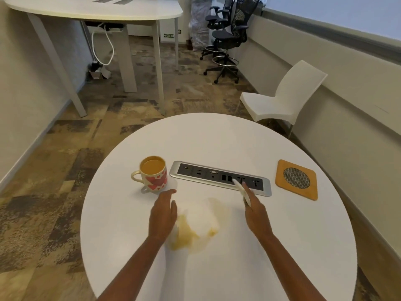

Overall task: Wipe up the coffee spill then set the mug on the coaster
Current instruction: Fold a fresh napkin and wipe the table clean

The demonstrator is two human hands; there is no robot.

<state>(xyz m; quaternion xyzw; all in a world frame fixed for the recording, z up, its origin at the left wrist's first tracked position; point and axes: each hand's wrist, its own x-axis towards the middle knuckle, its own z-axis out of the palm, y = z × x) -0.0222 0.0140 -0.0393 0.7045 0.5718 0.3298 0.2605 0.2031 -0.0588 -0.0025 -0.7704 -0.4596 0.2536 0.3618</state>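
A cream mug (154, 174) with red hearts, full of milky coffee, stands upright at the left of the round white table (217, 135). A pale brown coffee spill (222, 208) spreads near the table's middle. On it lies a white tissue (199, 219), soaked yellow-brown along its near edge. My left hand (162, 213) lies flat with straight fingers at the tissue's left edge, just short of the mug. My right hand (257, 213) pinches a small white piece of paper (242, 189) to the right of the spill. The square wooden coaster (282, 187) with a dark mesh centre lies at the far right with nothing on it.
A silver power socket panel (219, 177) is set into the table between mug and coaster, and my right fingertips reach over its near edge. A white plastic chair (280, 101) stands beyond the table on the right. A second white table (93, 9) and office chairs (227, 33) are farther back.
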